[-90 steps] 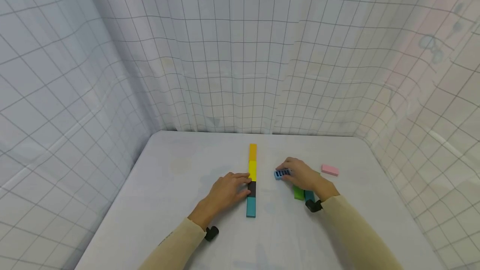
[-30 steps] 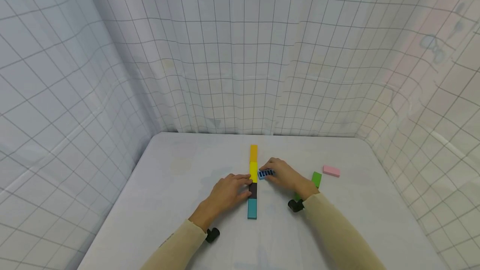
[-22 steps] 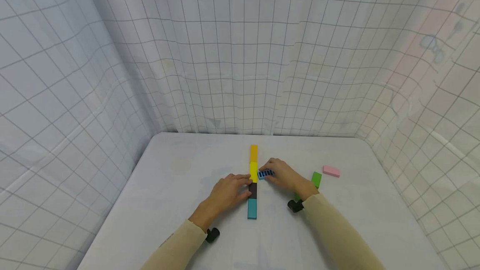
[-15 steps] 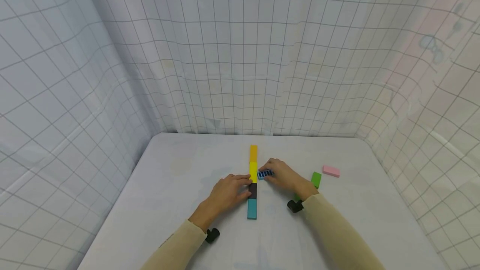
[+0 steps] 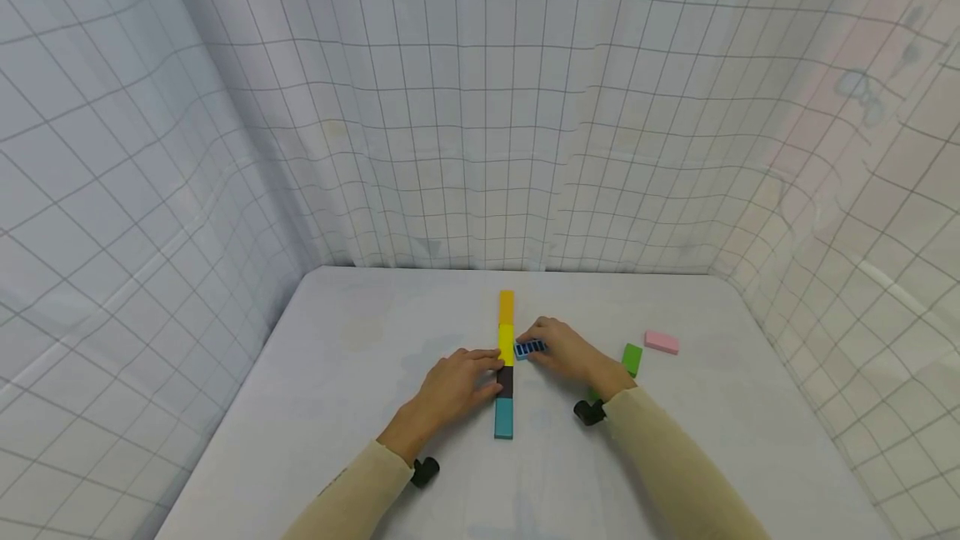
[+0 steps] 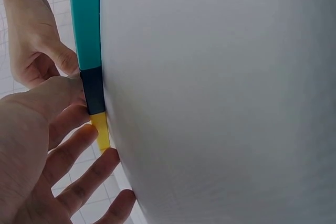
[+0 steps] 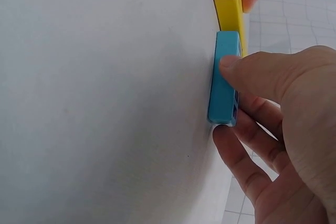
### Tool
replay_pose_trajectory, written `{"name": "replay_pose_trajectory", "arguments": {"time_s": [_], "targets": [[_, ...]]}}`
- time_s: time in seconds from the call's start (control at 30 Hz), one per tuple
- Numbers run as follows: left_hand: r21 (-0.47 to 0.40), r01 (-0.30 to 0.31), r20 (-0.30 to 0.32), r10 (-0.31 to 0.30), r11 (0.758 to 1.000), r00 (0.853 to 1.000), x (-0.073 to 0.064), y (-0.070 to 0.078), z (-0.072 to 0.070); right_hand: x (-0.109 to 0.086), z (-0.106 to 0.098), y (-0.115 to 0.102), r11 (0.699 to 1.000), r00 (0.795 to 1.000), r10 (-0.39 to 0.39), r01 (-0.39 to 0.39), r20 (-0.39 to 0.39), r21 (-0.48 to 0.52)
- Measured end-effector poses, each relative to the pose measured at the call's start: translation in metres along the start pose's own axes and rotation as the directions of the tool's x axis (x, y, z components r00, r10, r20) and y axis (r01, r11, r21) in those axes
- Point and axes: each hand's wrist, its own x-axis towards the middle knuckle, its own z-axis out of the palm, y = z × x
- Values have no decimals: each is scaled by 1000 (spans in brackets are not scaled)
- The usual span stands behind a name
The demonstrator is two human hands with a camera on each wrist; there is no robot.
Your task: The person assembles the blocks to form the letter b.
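A row of flat blocks runs away from me in the head view: teal (image 5: pixel 504 419), black (image 5: pixel 505 382), yellow (image 5: pixel 506 342) and orange (image 5: pixel 507 307), end to end. My left hand (image 5: pixel 452 388) rests against the row's left side, thumb by the black block and forefinger at the yellow one, fingers spread. From the right, my right hand (image 5: pixel 564 350) pinches a light blue block (image 7: pixel 224 93) with dark slots on top, thumb on its near side. The blue block lies crosswise, its left end at the yellow block; whether they touch I cannot tell.
To the right lies a green block (image 5: pixel 632 359), with more green partly hidden under my right wrist. A pink block (image 5: pixel 662 342) sits farther right. Grid-patterned white curtains (image 5: pixel 480 148) enclose the white table (image 5: pixel 360 332) at the back and sides.
Over three seconds my right hand has carried the blue block left up to the yellow block, uncovering part of a green block. In the last second both hands hold still.
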Motion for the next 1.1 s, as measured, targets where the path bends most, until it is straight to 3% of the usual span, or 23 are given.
{"name": "replay_pose_trajectory", "arguments": {"time_s": [0.6,1.1], "targets": [[4,13,7,-13,1000,1000,1,1,-1,-1,1,-1,999,999,36,-36,11,13],[26,16,14,-16,1000,1000,1,2,-2,-18,-1,-2,998,996,68,-69,-49,-14]]}}
